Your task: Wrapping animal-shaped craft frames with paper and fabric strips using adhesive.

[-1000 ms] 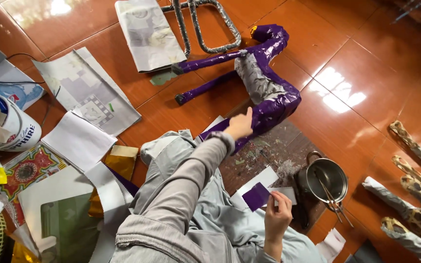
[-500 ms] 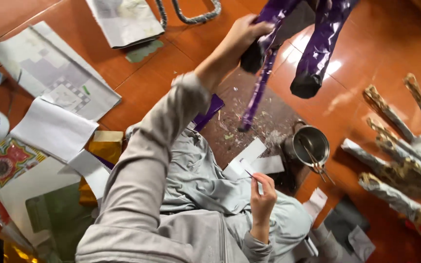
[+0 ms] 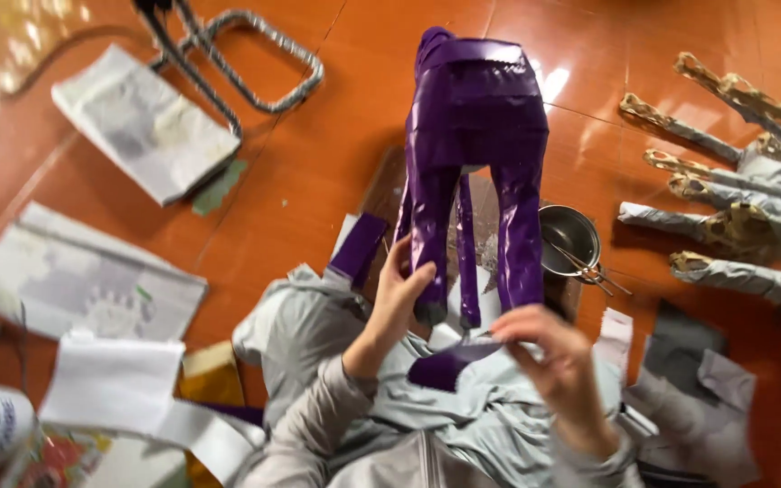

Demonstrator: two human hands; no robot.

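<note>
Now upright over the orange floor (image 3: 318, 181), purple figure (image 3: 476, 154) gripped by left hand (image 3: 399, 294); right hand (image 3: 549, 357) pinches purple strip (image 3: 445, 366).

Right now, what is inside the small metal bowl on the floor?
Thin metal sticks, maybe tweezers or scissors, lie across the metal bowl, their ends poking past its rim. The purple figure's leg covers the bowl's left edge; any other contents cannot be made out.

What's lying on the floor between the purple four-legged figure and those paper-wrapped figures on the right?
In the head view, a small metal bowl with thin sticks resting in it sits between the purple figure and the paper-wrapped figures.
</note>
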